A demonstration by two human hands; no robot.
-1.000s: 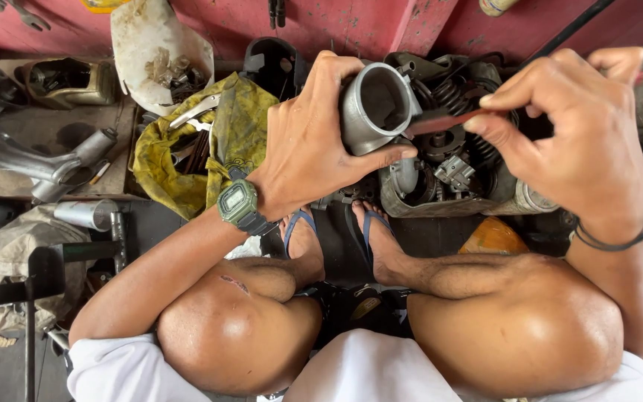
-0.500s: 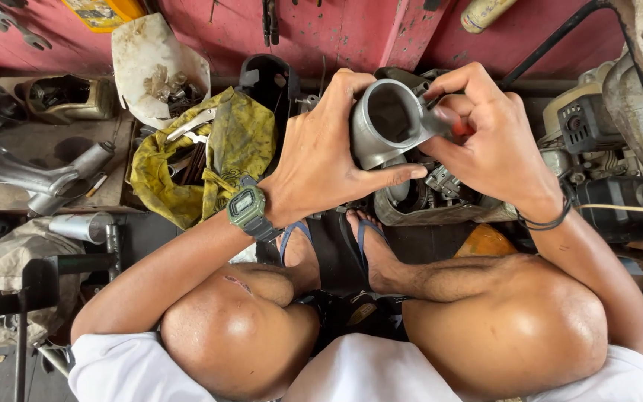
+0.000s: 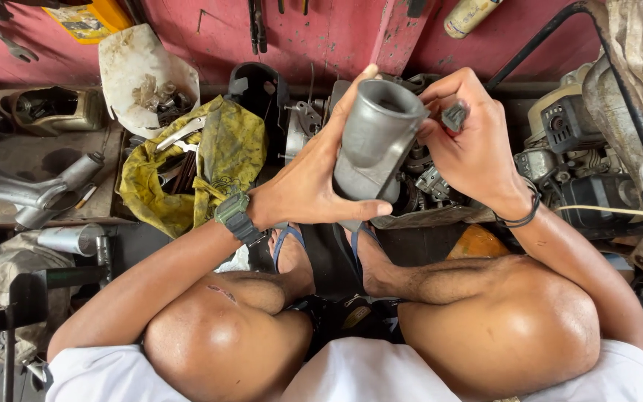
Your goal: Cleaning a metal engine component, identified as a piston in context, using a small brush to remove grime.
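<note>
While my left hand [image 3: 303,190] wraps the grey metal cylinder [image 3: 375,141] from the side, thumb pressed under its lower body and fingers curled up behind its rim, I hold it raised above the engine parts [image 3: 429,182] between my knees, its open mouth tilted away from me. My right hand [image 3: 478,145] is closed around a small dark tool handle [image 3: 455,115], pinched between thumb and forefinger, right at the cylinder's lip.

From this single head view, my judgement is that the work at the rim goes best if the left hand keeps the cylinder from rolling: the thumb should stay braced underneath and the wrist, with its green watch [image 3: 236,216], should stay stiff. The tool wants short, controlled strokes, guided by the fingertips, so that it does not slip off the edge toward my left fingers. Tilting the mouth a little more toward me would let me see what I am doing.

Much is hidden. I cannot see the tool's working end; it is behind the rim or my own fingers, so I cannot tell what kind of tool it is. The bore looks dark and its inside is not readable. The cylinder's far side is covered by my palm. The yellow rag [image 3: 210,164] hides most of whatever lies under it, and the small engine [image 3: 574,149] at right is partly behind my forearm.
</note>
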